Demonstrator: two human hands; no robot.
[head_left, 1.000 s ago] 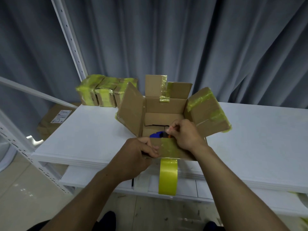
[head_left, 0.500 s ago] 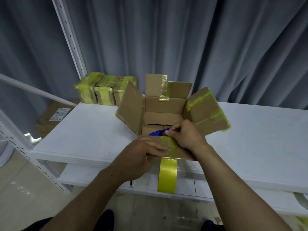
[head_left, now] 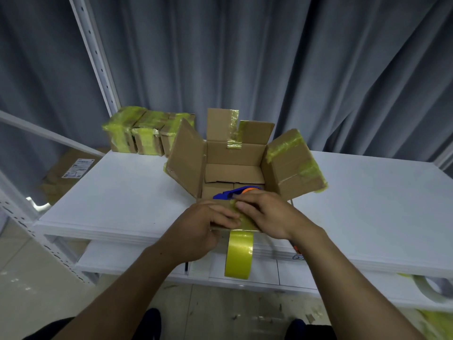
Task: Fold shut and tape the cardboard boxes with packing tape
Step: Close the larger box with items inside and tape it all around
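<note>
Open cardboard box point(head_left: 234, 153), blue tape dispenser point(head_left: 231, 193) inside, left hand point(head_left: 203, 227) and right hand point(head_left: 267, 214) gripping near flap point(head_left: 245, 220)

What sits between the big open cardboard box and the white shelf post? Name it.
Head view: three small yellow-taped cardboard boxes sit in a row between the open cardboard box and the white shelf post.

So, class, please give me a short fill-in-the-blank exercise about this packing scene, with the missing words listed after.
1. The open box stands on a ____ table.
2. The strip of tape hanging off the near flap is ____.
3. Behind the open box, to the left, stand ____ taped boxes.
4. Both hands, left and right, press on the ____ flap.

Missing words: white; yellow; three; near
</note>
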